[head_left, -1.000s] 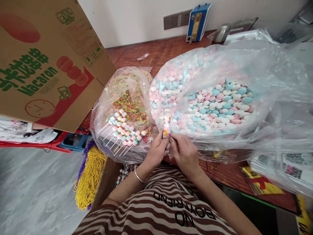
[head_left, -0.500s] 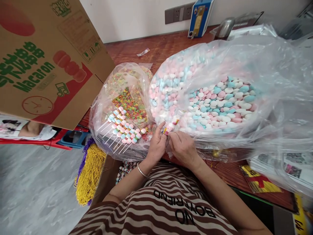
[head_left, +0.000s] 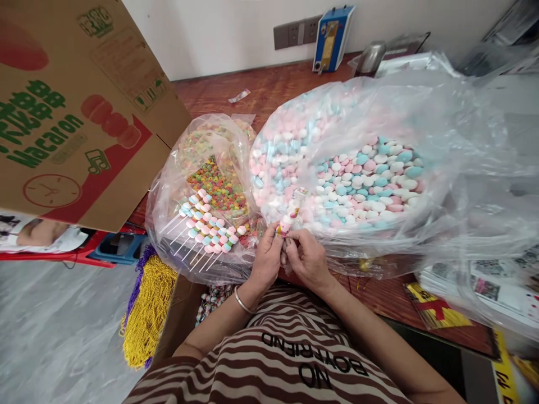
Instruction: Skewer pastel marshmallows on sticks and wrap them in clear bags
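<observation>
A candy skewer in a printed clear wrapper (head_left: 289, 216) points up and away from me between my hands. My left hand (head_left: 266, 255) is closed on its lower part, thumb on top. At the bottom end of the wrapper my right hand (head_left: 307, 258) pinches with thumb and fingers; the exact grip is partly hidden. Several finished candy skewers (head_left: 210, 227) on white sticks lie to the left, on a clear bag of small colourful ring-shaped candies (head_left: 223, 182). Beyond my hands spreads a large open plastic bag of pink, white and blue candies (head_left: 374, 174).
A tall cardboard box (head_left: 92, 123) stands at the left. Gold cords (head_left: 149, 308) hang by an open carton below. At the back stands a blue device (head_left: 332, 39) near wall sockets (head_left: 297, 33). A yellow packet (head_left: 435, 306) and printed bags (head_left: 484, 280) lie right. Another person's arm (head_left: 40, 233) shows far left.
My right hand has moved in and down to the wrapper's lower end, close against my left hand. The wrapped skewer now stands out more upright. The whole view has shifted slightly.
</observation>
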`<state>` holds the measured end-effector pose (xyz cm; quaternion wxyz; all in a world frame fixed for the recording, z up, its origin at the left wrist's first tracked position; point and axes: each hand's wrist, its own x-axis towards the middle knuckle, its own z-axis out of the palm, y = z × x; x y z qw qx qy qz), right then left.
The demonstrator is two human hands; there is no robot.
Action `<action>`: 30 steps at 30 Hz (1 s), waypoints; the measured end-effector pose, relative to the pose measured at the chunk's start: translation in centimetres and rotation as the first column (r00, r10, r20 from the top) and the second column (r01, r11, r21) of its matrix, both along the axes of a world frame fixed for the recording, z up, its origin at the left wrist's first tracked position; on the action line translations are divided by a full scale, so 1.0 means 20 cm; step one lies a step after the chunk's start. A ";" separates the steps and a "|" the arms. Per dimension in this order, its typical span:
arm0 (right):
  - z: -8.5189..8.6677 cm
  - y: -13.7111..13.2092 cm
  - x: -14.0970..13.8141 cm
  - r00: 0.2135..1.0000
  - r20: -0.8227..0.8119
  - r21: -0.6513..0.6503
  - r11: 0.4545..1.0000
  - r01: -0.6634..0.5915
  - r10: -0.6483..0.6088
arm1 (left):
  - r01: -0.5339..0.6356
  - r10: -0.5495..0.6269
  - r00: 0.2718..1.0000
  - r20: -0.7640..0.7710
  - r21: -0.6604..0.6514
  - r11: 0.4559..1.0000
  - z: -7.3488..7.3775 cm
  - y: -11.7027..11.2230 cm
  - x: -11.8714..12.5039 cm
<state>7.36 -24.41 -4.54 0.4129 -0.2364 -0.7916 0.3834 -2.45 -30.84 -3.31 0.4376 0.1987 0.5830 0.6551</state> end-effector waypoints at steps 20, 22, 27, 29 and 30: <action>0.21 0.05 -0.06 0.915 -0.326 -0.884 0.420 -0.206 -0.236 | 0.182 -0.183 0.983 0.000 0.048 0.982 -0.02 -0.12 0.09; 0.22 0.05 -0.05 0.928 -0.314 -0.863 0.468 -0.190 -0.201 | 0.173 -0.175 0.984 0.040 0.055 0.983 -0.03 -0.12 0.10; 0.26 0.05 -0.03 0.906 -0.388 -0.819 0.515 -0.255 -0.168 | 0.164 -0.168 0.982 0.083 0.052 0.985 -0.05 -0.13 0.11; 0.27 0.04 -0.03 0.919 -0.355 -0.806 0.554 -0.207 -0.173 | 0.164 -0.168 0.983 0.071 0.059 0.985 -0.07 -0.13 0.11; 0.27 0.04 -0.03 0.928 -0.326 -0.802 0.573 -0.170 -0.180 | 0.165 -0.169 0.984 0.063 0.066 0.984 -0.07 -0.14 0.12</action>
